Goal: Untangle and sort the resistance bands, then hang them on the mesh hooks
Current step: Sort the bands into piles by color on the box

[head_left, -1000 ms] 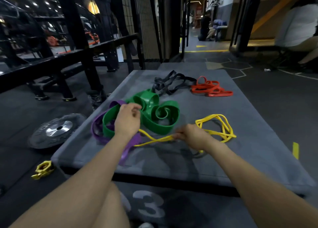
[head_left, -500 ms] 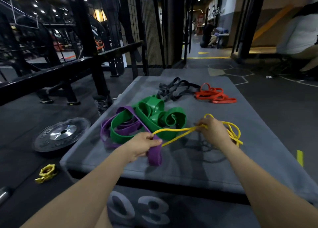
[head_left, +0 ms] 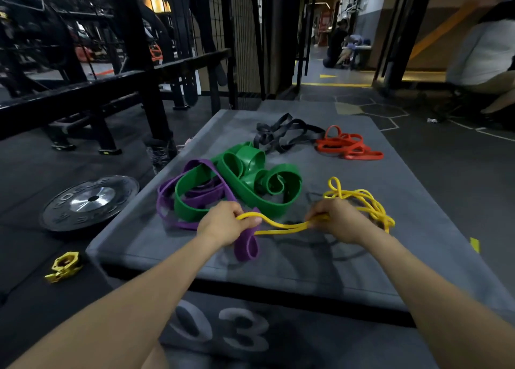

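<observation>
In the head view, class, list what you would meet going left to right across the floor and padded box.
Yellow collar clip → weight plate → purple band → left hand → right hand → yellow band

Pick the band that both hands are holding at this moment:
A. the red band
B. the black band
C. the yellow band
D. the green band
C: the thin yellow band runs from the left hand across to the right hand, gripped by both; green, red and black lie untouched on the mat.
</observation>
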{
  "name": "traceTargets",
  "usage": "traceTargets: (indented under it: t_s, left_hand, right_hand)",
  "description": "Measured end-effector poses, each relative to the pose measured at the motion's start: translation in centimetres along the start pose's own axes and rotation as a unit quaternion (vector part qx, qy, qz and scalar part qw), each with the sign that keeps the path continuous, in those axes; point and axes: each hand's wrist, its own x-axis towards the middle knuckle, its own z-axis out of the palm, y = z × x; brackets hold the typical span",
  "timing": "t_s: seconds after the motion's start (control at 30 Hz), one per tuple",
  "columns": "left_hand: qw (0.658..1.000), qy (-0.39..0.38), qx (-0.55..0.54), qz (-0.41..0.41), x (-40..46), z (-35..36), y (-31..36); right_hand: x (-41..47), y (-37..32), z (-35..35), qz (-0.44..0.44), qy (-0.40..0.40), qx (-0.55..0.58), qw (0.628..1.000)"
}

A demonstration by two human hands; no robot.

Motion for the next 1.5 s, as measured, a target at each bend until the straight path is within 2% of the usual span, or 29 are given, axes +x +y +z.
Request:
traceTargets:
  t_s: [0.07, 0.13, 0.23, 0.3, 0.37, 0.47, 0.6, 0.73, 0.8, 0.87, 1.13, 1.3, 1.37, 1.43, 1.5]
  left_hand:
    - [0.999, 0.02, 0.028, 0.009, -0.7, -0.4, 0.3]
    - [1.0, 0.01, 0.001, 0.027, -1.3, -0.9, 0.6]
    - [0.992, -0.099, -0.037, 0.067, -2.6, -1.4, 0.8]
    - [0.98, -0.174, 0.027, 0.095, -3.6, -1.3, 0.7]
    - [0.963, -0.195, 0.138, 0.127, -4.3, -0.9, 0.4]
    - [0.945, -0.151, 0.242, 0.158, -4.8, -0.1, 0.0]
    - [0.974, -0.04, 0.145, 0.17, -5.5, 1.1, 0.9]
    - [0.989, 0.114, 0.019, 0.095, -5.5, 1.1, 2.6]
    - [0.986, 0.148, 0.004, 0.078, -5.4, 0.7, 3.7]
    - [0.984, 0.15, 0.021, 0.091, -5.3, 0.7, 5.2]
    - [0.974, 0.047, -0.075, 0.208, -2.9, 4.3, 11.9]
    - [0.973, 0.015, -0.093, 0.21, -0.4, 8.2, 14.6]
    - [0.976, 0.012, -0.057, 0.208, 0.9, 9.5, 14.9]
    - [0.98, -0.024, 0.02, 0.195, 1.6, 10.7, 14.9]
    - [0.979, -0.092, 0.087, 0.162, 1.9, 11.9, 14.8]
  right_hand:
    - [0.2, -0.6, 0.3, -0.013, -0.018, 0.0, 1.0]
    - [0.3, -1.1, 0.5, -0.014, -0.023, -0.004, 1.0]
    - [0.2, -1.3, 0.7, -0.01, -0.011, -0.006, 1.0]
    - [0.0, -1.2, 0.6, 0.001, -0.009, -0.01, 1.0]
    - [-0.3, -1.0, 0.5, 0.015, -0.015, -0.019, 1.0]
    - [-0.9, -0.5, 0.4, 0.024, -0.023, -0.017, 0.999]
    - [-1.5, -0.2, 0.4, 0.027, -0.028, -0.024, 0.999]
    - [-2.2, 0.0, -0.1, 0.017, -0.002, -0.014, 1.0]
    - [-2.7, 0.2, -0.5, 0.024, 0.026, -0.001, 0.999]
    - [-3.2, 0.5, -0.6, 0.019, 0.06, 0.017, 0.998]
    - [-5.9, 3.4, -3.1, 0.107, 0.177, 0.043, 0.978]
    - [-6.8, 6.4, -4.1, 0.172, 0.231, 0.055, 0.956]
    - [-6.6, 7.9, -3.8, 0.201, 0.233, 0.031, 0.951]
    - [-6.1, 9.0, -3.2, 0.209, 0.227, 0.005, 0.951]
    - [-5.7, 9.6, -2.8, 0.202, 0.163, -0.052, 0.964]
